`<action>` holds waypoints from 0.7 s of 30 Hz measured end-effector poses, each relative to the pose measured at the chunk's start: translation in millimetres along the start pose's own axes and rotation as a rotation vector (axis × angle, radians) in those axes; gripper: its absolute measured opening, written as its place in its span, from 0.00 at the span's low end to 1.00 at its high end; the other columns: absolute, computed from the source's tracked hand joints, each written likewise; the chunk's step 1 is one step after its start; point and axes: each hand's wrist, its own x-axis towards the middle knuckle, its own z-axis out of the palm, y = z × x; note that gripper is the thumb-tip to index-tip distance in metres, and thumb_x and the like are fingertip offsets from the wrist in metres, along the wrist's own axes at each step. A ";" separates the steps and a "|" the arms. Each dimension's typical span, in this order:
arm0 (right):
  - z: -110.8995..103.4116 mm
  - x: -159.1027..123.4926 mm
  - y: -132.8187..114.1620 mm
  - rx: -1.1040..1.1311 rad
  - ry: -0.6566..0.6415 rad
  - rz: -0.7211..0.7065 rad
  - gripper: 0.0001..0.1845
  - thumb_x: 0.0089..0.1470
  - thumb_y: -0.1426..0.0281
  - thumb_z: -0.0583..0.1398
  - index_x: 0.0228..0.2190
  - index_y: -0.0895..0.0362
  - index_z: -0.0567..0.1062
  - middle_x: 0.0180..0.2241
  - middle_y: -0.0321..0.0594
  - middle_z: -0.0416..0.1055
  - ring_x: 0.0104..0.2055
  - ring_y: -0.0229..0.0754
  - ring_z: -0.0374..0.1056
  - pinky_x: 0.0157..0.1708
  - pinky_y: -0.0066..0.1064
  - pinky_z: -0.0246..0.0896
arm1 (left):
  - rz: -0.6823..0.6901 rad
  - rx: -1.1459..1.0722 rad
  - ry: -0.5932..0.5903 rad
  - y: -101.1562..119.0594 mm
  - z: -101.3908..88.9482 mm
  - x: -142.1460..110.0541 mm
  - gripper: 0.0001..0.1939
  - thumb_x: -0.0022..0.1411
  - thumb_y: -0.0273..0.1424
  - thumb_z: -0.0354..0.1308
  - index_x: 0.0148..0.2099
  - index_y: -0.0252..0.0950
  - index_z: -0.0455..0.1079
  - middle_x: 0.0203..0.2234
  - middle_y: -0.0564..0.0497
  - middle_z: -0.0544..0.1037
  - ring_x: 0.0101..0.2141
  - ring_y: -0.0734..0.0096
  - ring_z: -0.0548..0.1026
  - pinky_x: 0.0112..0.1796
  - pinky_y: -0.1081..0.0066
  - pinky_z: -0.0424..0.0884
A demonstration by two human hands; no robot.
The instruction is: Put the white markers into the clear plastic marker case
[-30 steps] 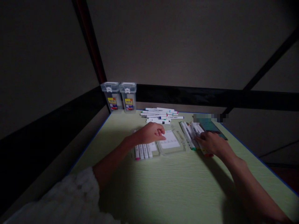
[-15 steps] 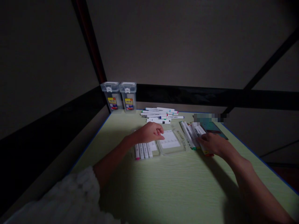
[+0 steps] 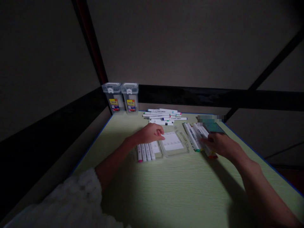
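My left hand [image 3: 152,133] is over the left half of a clear plastic marker case [image 3: 175,153] that lies unfolded on the table. Its fingers curl loosely, with a gap between them and the thumb, and nothing shows in it. Several white markers [image 3: 146,152] lie side by side in that half under the hand; one has a pink end. My right hand [image 3: 219,144] reaches down onto a group of white markers [image 3: 191,136] with coloured ends at the right. Its thumb and fingers close on a marker there; the fingertips are partly hidden.
Two clear lidded containers [image 3: 114,98] with yellow labels stand at the back left corner. A loose pile of markers [image 3: 163,114] lies along the table's back. A dark flat object with a greenish face [image 3: 215,126] lies beyond my right hand. Walls border the table [image 3: 166,190].
My right hand has shifted slightly right and up over the markers. My left hand stays almost in place, a touch further left. The markers in the case look the same.
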 end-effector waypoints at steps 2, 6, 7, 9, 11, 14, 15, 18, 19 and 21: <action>0.6 -0.1 0.4 0.000 0.012 0.005 0.23 0.50 0.54 0.49 0.18 0.56 0.70 0.20 0.44 0.68 0.21 0.41 0.63 0.21 0.30 0.49 | 0.001 0.004 -0.001 -0.8 -0.3 0.0 0.09 0.47 0.29 0.58 0.32 0.29 0.69 0.21 0.52 0.69 0.25 0.76 0.67 0.27 0.74 0.64; -0.1 -1.4 -0.3 -0.009 0.019 0.015 0.23 0.51 0.54 0.48 0.19 0.56 0.69 0.20 0.45 0.68 0.21 0.41 0.62 0.20 0.30 0.48 | 0.003 0.013 -0.001 -2.3 -0.4 0.1 0.09 0.47 0.29 0.57 0.32 0.29 0.69 0.21 0.51 0.70 0.25 0.76 0.67 0.27 0.74 0.64; -0.8 -2.0 -0.8 -0.014 0.023 0.021 0.23 0.51 0.54 0.47 0.19 0.56 0.69 0.21 0.45 0.68 0.21 0.41 0.62 0.19 0.30 0.48 | 0.001 0.013 -0.001 -2.9 -0.4 0.2 0.09 0.47 0.29 0.57 0.32 0.29 0.69 0.22 0.51 0.70 0.25 0.76 0.67 0.27 0.74 0.64; -2.6 -3.8 -2.5 -0.024 0.037 0.040 0.23 0.51 0.53 0.47 0.20 0.56 0.69 0.22 0.45 0.68 0.21 0.42 0.63 0.19 0.30 0.47 | 0.000 0.011 0.001 -4.2 -0.5 0.4 0.10 0.47 0.30 0.57 0.33 0.28 0.69 0.22 0.51 0.70 0.25 0.76 0.68 0.27 0.74 0.64; -5.0 -6.1 -5.1 -0.034 0.056 0.057 0.23 0.52 0.53 0.46 0.21 0.55 0.69 0.23 0.45 0.69 0.22 0.43 0.63 0.19 0.30 0.47 | 0.004 0.008 0.003 -5.8 -0.9 0.6 0.10 0.47 0.30 0.57 0.33 0.28 0.69 0.22 0.51 0.70 0.25 0.76 0.68 0.27 0.74 0.64; -9.2 -10.2 -11.6 -0.058 0.095 0.053 0.22 0.52 0.55 0.46 0.22 0.56 0.68 0.23 0.44 0.69 0.23 0.44 0.64 0.19 0.29 0.46 | 0.014 0.010 0.011 -8.8 -2.4 0.7 0.10 0.47 0.30 0.57 0.32 0.29 0.69 0.21 0.52 0.70 0.24 0.76 0.68 0.26 0.75 0.64; -10.6 -11.7 -14.7 -0.068 0.110 0.043 0.22 0.53 0.55 0.46 0.22 0.56 0.68 0.23 0.44 0.69 0.24 0.44 0.64 0.19 0.29 0.46 | 0.018 0.014 0.016 -10.1 -3.1 0.8 0.09 0.47 0.30 0.57 0.32 0.29 0.69 0.21 0.52 0.70 0.24 0.76 0.67 0.26 0.75 0.64; -13.6 -16.1 -27.4 -0.079 0.153 -0.004 0.20 0.54 0.57 0.45 0.25 0.56 0.69 0.24 0.44 0.70 0.25 0.44 0.65 0.19 0.29 0.44 | 0.020 0.029 0.040 -14.9 -5.1 1.4 0.09 0.47 0.30 0.57 0.31 0.29 0.69 0.20 0.52 0.70 0.24 0.77 0.68 0.26 0.75 0.63; -14.1 -17.5 -32.8 -0.088 0.164 -0.028 0.19 0.54 0.58 0.46 0.25 0.56 0.69 0.24 0.45 0.70 0.25 0.44 0.66 0.20 0.29 0.44 | 0.017 0.029 0.052 -16.7 -5.7 1.9 0.09 0.48 0.31 0.57 0.31 0.30 0.69 0.20 0.52 0.70 0.24 0.77 0.68 0.26 0.76 0.63; -14.6 -20.5 -45.2 -0.118 0.176 -0.068 0.18 0.55 0.60 0.46 0.26 0.57 0.69 0.23 0.44 0.71 0.24 0.44 0.66 0.20 0.29 0.44 | -0.004 0.024 0.075 -20.6 -6.8 3.2 0.08 0.48 0.31 0.56 0.30 0.30 0.69 0.20 0.52 0.71 0.23 0.77 0.68 0.26 0.75 0.64</action>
